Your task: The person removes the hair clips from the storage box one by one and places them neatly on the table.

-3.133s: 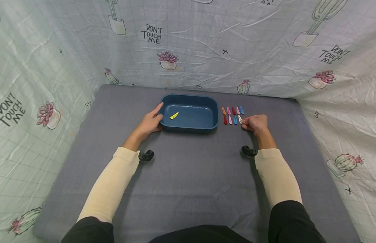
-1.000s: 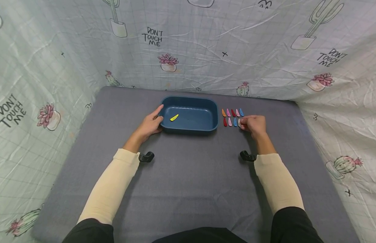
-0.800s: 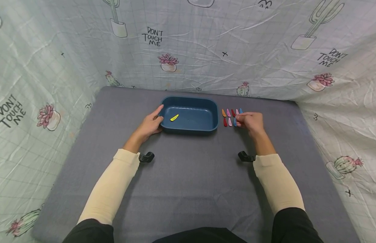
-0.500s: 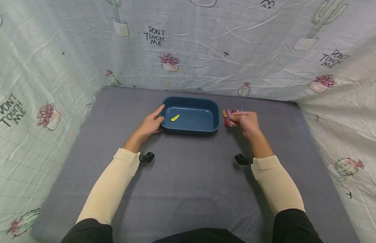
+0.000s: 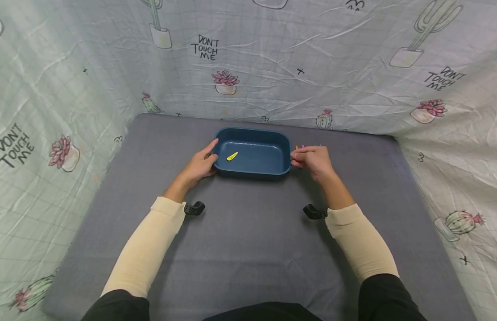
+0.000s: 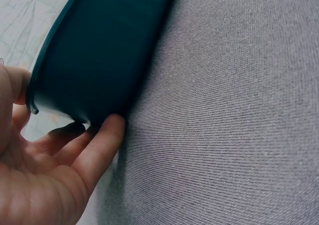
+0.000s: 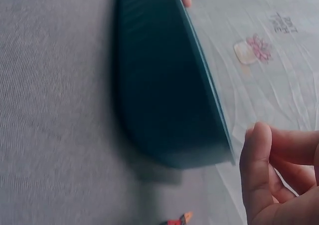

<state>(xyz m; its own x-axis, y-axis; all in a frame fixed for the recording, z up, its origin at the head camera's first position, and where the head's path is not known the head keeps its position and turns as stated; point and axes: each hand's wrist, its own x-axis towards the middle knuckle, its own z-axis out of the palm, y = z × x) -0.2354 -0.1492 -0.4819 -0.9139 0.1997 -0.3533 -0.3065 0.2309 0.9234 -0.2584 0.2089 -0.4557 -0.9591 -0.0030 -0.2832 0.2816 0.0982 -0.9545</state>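
Note:
A dark blue rectangular box (image 5: 252, 174) stands on the grey cloth with a yellow snap hair clip (image 5: 232, 156) lying inside. My left hand (image 5: 198, 166) holds the box's left end; in the left wrist view, one digit (image 6: 19, 83) lies at the rim and the others rest against the outer wall low down. My right hand (image 5: 316, 161) is just beside the box's right rim, thumb and forefinger pinched together. The white hair clip it gripped is hidden by the fingertips (image 7: 258, 135).
Several coloured hair clips lie in rows right of the box, mostly covered by the right hand; the tip of an orange clip (image 5: 296, 147) shows, and a red clip (image 7: 175, 221) appears in the right wrist view. A printed curtain (image 5: 264, 76) encloses the grey table (image 5: 252, 249).
My right hand gripped the white hair clip at the near row's right end, then moved left over the other clips to the box's rim. My left hand has kept its place.

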